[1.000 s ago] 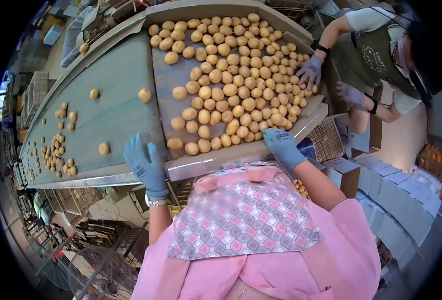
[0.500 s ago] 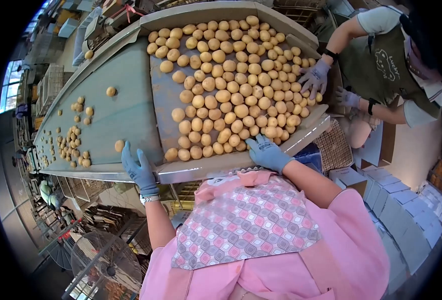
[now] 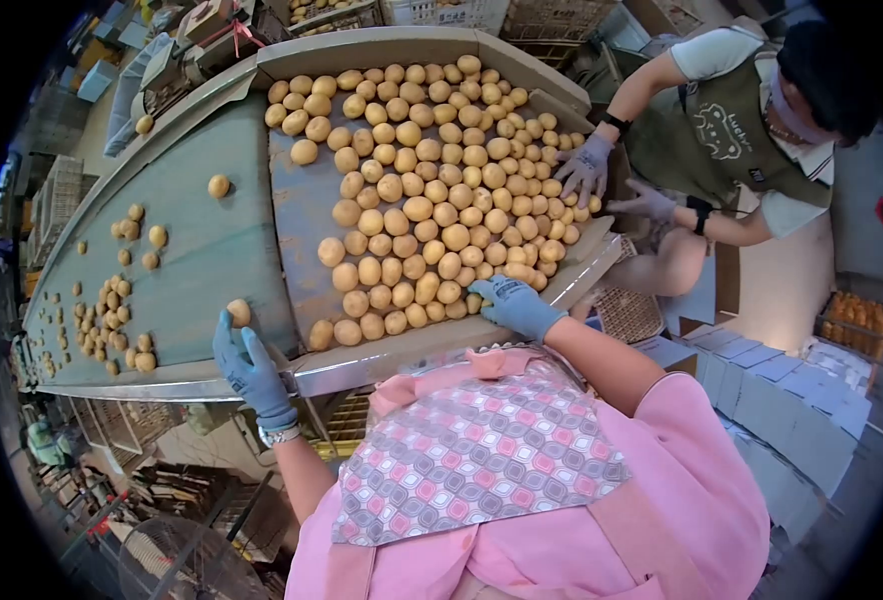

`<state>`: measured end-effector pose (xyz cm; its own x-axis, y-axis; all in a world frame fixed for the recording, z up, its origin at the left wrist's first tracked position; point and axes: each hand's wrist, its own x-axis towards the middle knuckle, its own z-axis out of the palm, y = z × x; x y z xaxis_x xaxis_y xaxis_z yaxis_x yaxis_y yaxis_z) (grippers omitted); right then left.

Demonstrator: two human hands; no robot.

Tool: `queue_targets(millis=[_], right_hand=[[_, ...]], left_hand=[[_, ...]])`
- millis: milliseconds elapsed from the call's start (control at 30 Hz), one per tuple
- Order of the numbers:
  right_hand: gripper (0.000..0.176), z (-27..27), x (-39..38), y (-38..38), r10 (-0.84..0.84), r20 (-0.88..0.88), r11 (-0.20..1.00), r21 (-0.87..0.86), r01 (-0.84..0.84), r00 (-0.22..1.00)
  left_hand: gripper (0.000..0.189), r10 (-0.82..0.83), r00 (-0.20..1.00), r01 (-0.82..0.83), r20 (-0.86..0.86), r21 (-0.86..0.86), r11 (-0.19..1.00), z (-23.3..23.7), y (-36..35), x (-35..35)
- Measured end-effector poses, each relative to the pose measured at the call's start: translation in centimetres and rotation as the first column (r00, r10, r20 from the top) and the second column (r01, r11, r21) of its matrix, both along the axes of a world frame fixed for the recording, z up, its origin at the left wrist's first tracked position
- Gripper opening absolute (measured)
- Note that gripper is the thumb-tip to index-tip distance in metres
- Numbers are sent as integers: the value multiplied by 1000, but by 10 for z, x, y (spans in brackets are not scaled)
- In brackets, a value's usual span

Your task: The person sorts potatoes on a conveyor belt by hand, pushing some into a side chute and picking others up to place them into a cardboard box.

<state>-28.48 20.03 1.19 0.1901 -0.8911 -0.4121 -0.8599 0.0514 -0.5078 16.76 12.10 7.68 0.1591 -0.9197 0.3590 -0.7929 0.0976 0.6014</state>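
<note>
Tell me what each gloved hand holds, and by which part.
Left hand fingertips touch one yellow ball on the belt; right hand rests on tray balls. No clear grip.

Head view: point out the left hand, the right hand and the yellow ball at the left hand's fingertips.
Left hand (image 3: 250,368): head view, back of the hand.
Right hand (image 3: 514,303): head view, back of the hand.
Ball (image 3: 239,312): head view, middle of its top.
</note>
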Motion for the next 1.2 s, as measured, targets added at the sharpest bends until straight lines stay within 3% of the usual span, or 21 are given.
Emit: queue_targets(millis=[33, 67, 167, 200, 233, 300, 333, 433, 467, 533, 667, 767, 800, 900, 967, 1000, 1067, 1100, 1167, 1200], right_hand=[[33, 6, 0, -2, -4, -22, 1000, -18, 3, 1000], [37, 16, -4, 0, -3, -17, 990, -140, 1, 1000], [37, 50, -23, -38, -218, -141, 938, -304, 168, 966], [35, 47, -46, -64, -226, -116, 886, -437, 155, 967], [34, 33, -82, -86, -179, -302, 828, -560, -22, 936], [32, 10, -120, -157, -300, -222, 787, -607, 109, 928], [32, 8, -126, -182, -451, 22, 771, -493, 402, 892], [41, -15, -117, -218, -360, -206, 865, -440, 243, 910], [44, -11, -115, -227, -332, -281, 916, -325, 236, 900], [50, 18, -104, -237, -250, -421, 967, -67, 245, 872], [57, -28, -118, -259, -363, -452, 912, 7, 410, 815], [65, -25, -122, -242, -586, -225, 806, -60, 589, 778], [55, -21, -117, -227, -619, -74, 783, -129, 608, 782], [67, -7, -109, -188, -591, 226, 650, -435, 623, 774], [65, 15, -96, -164, -570, 647, 567, -137, 812, 507], [64, 9, -99, -148, -576, 753, 640, 174, 749, 318], [64, 23, -77, -126, -678, 719, 696, 561, 448, 153], [51, 40, -74, -128, -750, 641, 655, 686, 317, 162], [33, 44, -117, -181, -637, 758, 756, 577, 310, 141], [21, 38, -151, -221, -544, 837, 746, 514, 424, -57]], left_hand=[[42, 7, 1000, -7, -12, -7, 1000, 2, 0, 0], [42, 17, 1000, -17, -26, -17, 1000, 4, 0, 0], [42, 54, 995, -57, -78, -41, 998, 4, -1, -2], [42, 61, 994, -65, -93, -42, 997, 7, -2, -3], [42, 61, 993, -66, -105, -47, 997, 10, 2, 0], [42, 80, 994, -82, -79, -28, 996, 16, 3, -2], [42, 79, 994, -81, -74, -29, 996, 17, 5, -1], [42, 74, 994, -78, -78, -46, 996, 16, 5, 1], [42, 67, 994, -72, -90, -47, 996, 17, 6, 1], [41, 56, 990, -58, -126, -18, 998, 18, 8, 3], [42, 77, 987, -76, -141, 8, 997, 18, 8, 4], [42, 73, 994, -71, -81, 26, 997, 19, 9, 7], [42, 67, 994, -64, -80, 36, 997, 20, 10, 8], [43, 54, 993, -50, -103, 36, 998, 17, 6, 7], [43, 50, 990, -49, -135, 14, 999, 16, 8, 9], [42, 46, 989, -48, -142, -10, 999, 15, 7, 7], [41, 47, 998, -48, -47, -8, 999, 20, 5, 4], [41, 51, 999, -51, 3, -7, 999, 22, 4, 5], [40, 33, 999, -33, 10, -26, 999, 26, 6, 7], [40, 23, 999, -23, 43, -17, 1000, 28, 6, 5]])
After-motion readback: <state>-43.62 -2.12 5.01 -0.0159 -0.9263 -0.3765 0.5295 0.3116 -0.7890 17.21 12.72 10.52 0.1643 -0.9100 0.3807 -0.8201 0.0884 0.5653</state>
